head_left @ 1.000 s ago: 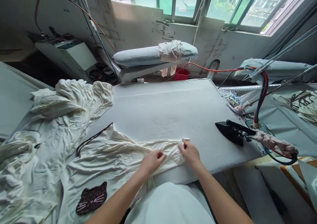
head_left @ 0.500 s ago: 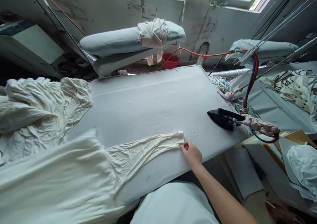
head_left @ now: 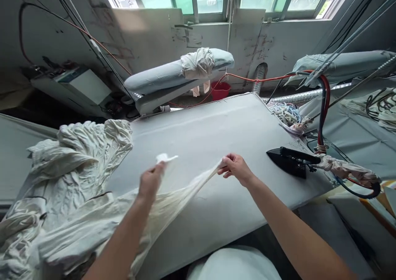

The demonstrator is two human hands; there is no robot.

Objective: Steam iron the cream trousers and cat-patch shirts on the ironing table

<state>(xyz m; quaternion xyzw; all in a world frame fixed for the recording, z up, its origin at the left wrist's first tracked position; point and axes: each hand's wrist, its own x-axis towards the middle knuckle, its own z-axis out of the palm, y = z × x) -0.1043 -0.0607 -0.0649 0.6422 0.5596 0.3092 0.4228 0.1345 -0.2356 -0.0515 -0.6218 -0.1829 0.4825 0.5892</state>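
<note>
A cream garment (head_left: 176, 201) stretches over the padded ironing table (head_left: 201, 135), its narrow part drawn up off the surface. At its right tip, my right hand (head_left: 235, 168) pinches the cloth between thumb and fingers. My left hand (head_left: 151, 181) is closed, smeared by motion, with a bit of white cloth (head_left: 166, 158) poking out above the fingers. Whether that bit belongs to the same garment cannot be made out. The rest of the garment runs left beneath my left forearm. A black iron (head_left: 287, 161) lies to the right of my right hand, untouched.
Crumpled cream clothes (head_left: 89, 152) are heaped on the table's left side. A padded sleeve board (head_left: 157, 79) with bunched cloth stands behind. Red and black hoses (head_left: 324, 106) rise by the iron's cloth-wrapped handle. A tangle of cords (head_left: 286, 112) lies at the right edge, a red bucket (head_left: 220, 91) beyond.
My left hand has come into view, closed. The garment's narrow end, flat on the table before, is now lifted and pulled taut by my right hand. The view has tilted up and shifted left.
</note>
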